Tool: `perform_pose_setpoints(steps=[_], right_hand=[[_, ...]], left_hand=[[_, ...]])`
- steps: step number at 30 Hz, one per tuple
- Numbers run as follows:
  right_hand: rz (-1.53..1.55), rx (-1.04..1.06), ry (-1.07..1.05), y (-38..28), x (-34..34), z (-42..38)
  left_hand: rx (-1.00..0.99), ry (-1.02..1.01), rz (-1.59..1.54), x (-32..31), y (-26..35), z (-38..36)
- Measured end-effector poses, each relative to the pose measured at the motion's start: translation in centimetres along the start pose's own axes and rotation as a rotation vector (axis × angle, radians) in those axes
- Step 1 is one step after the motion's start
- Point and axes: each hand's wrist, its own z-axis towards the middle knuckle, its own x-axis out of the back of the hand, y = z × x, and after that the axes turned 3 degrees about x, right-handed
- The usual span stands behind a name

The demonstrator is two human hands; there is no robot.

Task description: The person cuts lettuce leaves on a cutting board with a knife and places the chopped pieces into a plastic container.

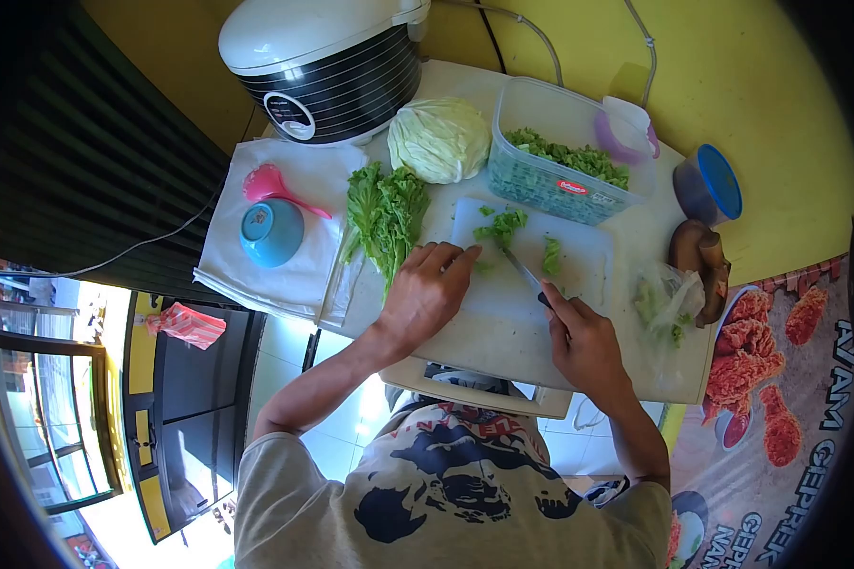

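My right hand point(584, 341) is closed around the dark handle of a knife point(525, 272). Its blade points up and left over the white cutting board point(588, 266), the tip beside a clump of cut lettuce point(503, 228). Another small lettuce piece point(551, 254) lies to the right of the blade. At the board's left edge is my left hand point(430, 289), its fingers bent and drawn together; what lies under them is hidden. A leafy lettuce bunch point(386, 213) rests on the table just beyond that hand, beside a whole cabbage point(438, 140).
Behind the board stands a clear plastic container point(569, 194) of cut lettuce. A rice cooker point(327, 81) is at the back left. Leftward are an upturned blue bowl point(272, 233) and pink ladle point(266, 182). A plastic bag point(667, 299) and blue-lidded tub point(709, 185) sit on the right.
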Motion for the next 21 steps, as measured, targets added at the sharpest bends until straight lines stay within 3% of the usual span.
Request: perform_pose_setpoints(steps=[4, 7, 10, 21], right_hand=[[0.043, -0.028, 0.047, -0.7, 0.3, 0.0], [0.038, -0.054, 0.066, -1.7, 0.5, -0.3], [0.062, -0.057, 0.062, -2.4, 0.2, -0.8], [-0.048, -0.062, -0.026, -2.5, -1.6, -2.4]], left_hand=[[0.059, 0.133, -0.063, -0.3, 0.1, 1.7], [-0.015, 0.144, -0.040, -0.8, 0.1, 1.5], [0.019, -0.005, -0.033, -1.2, 0.4, 0.3], [-0.052, -0.084, -0.011, 0.4, 0.7, -1.9]])
